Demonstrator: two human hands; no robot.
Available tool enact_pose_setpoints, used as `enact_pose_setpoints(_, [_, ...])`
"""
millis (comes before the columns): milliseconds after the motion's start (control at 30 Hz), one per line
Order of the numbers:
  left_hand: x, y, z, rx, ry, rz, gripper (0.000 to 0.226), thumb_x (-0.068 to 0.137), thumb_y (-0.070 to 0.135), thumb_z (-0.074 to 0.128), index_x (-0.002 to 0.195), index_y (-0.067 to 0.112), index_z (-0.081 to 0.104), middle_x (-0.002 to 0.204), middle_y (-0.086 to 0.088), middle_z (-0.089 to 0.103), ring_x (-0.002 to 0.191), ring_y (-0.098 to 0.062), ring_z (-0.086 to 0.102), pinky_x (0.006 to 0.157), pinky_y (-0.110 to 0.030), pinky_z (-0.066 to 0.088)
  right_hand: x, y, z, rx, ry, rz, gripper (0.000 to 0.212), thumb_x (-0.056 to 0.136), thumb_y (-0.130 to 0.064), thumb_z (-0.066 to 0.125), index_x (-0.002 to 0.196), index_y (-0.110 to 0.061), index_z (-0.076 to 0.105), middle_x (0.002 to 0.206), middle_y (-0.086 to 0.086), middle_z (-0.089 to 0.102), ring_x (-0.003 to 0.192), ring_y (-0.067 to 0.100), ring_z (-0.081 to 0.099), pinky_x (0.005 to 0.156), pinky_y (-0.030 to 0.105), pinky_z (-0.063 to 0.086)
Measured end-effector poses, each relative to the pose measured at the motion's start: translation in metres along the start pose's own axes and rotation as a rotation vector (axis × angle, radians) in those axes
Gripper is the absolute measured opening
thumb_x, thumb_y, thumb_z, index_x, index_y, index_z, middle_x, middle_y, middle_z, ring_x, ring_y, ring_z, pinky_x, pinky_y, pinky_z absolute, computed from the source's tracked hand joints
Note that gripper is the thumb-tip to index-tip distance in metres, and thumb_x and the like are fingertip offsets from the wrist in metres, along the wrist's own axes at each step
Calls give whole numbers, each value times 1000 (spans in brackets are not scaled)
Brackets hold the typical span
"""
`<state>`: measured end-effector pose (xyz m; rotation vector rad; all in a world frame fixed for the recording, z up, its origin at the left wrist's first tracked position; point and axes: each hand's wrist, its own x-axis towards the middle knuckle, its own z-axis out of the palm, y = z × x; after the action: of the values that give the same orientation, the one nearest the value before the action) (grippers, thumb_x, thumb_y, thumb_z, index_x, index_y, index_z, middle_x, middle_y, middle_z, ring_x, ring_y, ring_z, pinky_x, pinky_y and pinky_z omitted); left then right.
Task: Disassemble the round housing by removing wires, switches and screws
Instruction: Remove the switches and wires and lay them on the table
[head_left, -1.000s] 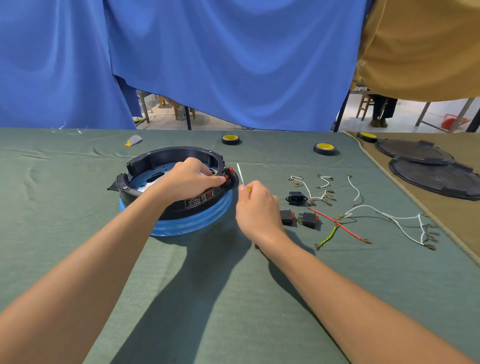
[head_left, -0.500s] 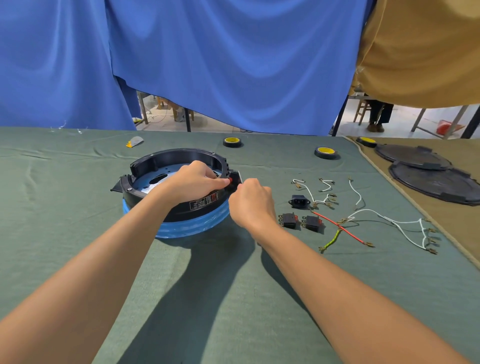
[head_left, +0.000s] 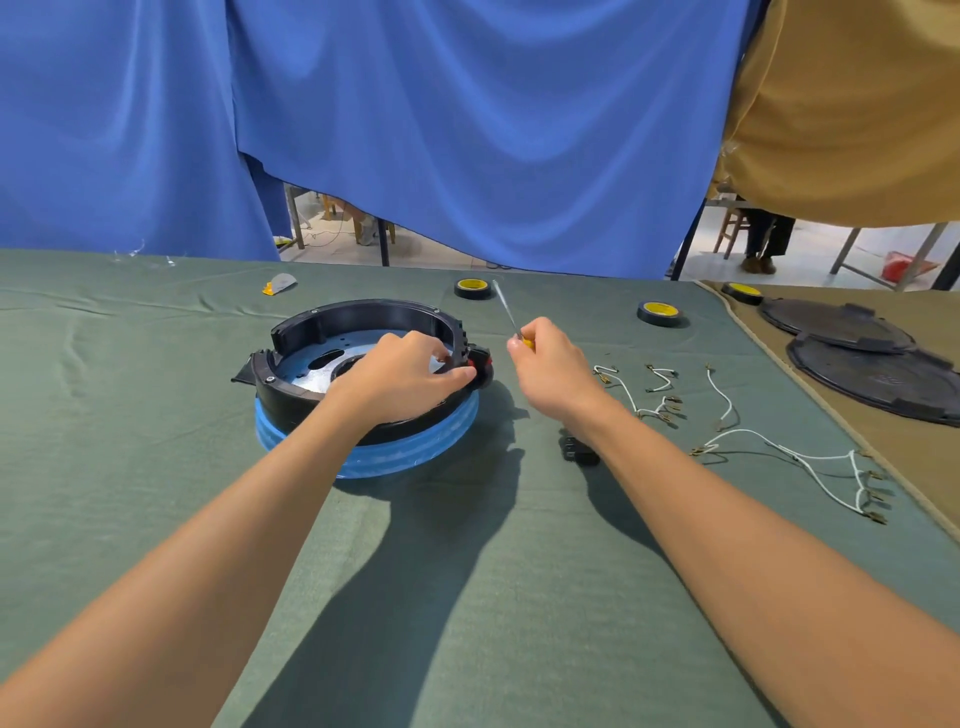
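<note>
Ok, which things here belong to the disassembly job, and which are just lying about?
Job: round housing, red switch in its wall, screwdriver in the right hand, left hand gripping the rim, loose white wires, black part by the right forearm.
Lying about: three tape rolls, two black lids, grey-and-yellow scrap.

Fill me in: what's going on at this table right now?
A person is taking apart a round housing on a green-clothed table. The left hand grips the housing's right rim beside a red switch that sits in the wall. The right hand holds a small screwdriver, shaft pointing up, just to the side of that switch. Several loose wires and a black switch lie on the cloth to the right, already out.
</note>
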<state>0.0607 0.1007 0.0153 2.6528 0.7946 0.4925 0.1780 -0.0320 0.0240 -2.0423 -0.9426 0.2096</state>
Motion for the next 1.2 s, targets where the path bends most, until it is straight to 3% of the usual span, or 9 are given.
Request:
enact_pose_setpoints(200, [-7,-1,1,126,97,-9,51,86,69,49,120,33,62,103,-4,66,95,-30,61,69,-38,46,19,0,3,-28,-59,-147,25,88,-21,68,110,-19,57,107,-2,60,99,16,53,79,26,38])
enact_pose_setpoints(333, [-9,-1,1,159,127,9,48,87,68,49,119,34,62,102,-2,68,89,-26,59,66,-37,44,30,-2,9,-84,-130,-157,15,88,-17,69,102,-17,68,106,6,65,104,22,54,81,27,40])
enact_pose_setpoints(533, [-8,-2,1,169,125,21,47,89,65,48,121,34,62,103,-1,69,89,-27,61,64,-35,43,38,-4,-8,-8,-45,-182,5,88,-16,69,93,-17,70,101,5,68,96,20,58,80,28,43])
enact_pose_setpoints(600, [-7,-2,1,189,128,29,45,91,63,48,121,33,62,99,-1,70,81,-25,59,59,-33,41,39,1,-22,55,-37,-151,7,87,-17,70,93,-17,68,94,4,66,82,16,58,69,28,46])
enact_pose_setpoints(700, [-7,0,4,296,159,75,42,94,58,44,115,28,64,84,1,66,69,-23,55,47,-27,32,29,17,-42,65,-107,-95,9,85,-18,73,91,-16,67,82,2,61,56,5,45,50,22,32])
enact_pose_setpoints(833, [-13,6,8,462,265,129,39,97,51,38,98,19,60,78,-2,64,62,-26,48,50,-32,30,-2,45,-54,63,-188,-29,7,82,-19,75,80,-15,69,74,9,64,36,1,37,39,18,28])
enact_pose_setpoints(933, [-22,14,11,568,348,174,37,98,44,38,86,16,58,74,0,64,60,-26,48,55,-32,30,-32,59,-57,48,-242,11,9,80,-22,77,79,-16,70,71,5,66,42,2,44,41,18,34])
enact_pose_setpoints(1033, [-38,21,17,617,406,189,27,94,31,51,75,13,59,68,-2,64,64,-28,57,63,-34,33,-53,65,-56,-35,-246,2,10,80,-27,77,80,-20,71,76,0,70,67,11,60,61,28,49])
enact_pose_setpoints(1200, [-57,20,33,535,456,137,18,87,24,57,93,8,63,79,-7,64,80,-31,58,77,-40,38,-69,65,-57,-224,-213,-76,7,86,-30,69,86,-23,68,76,-11,60,73,5,54,58,20,37])
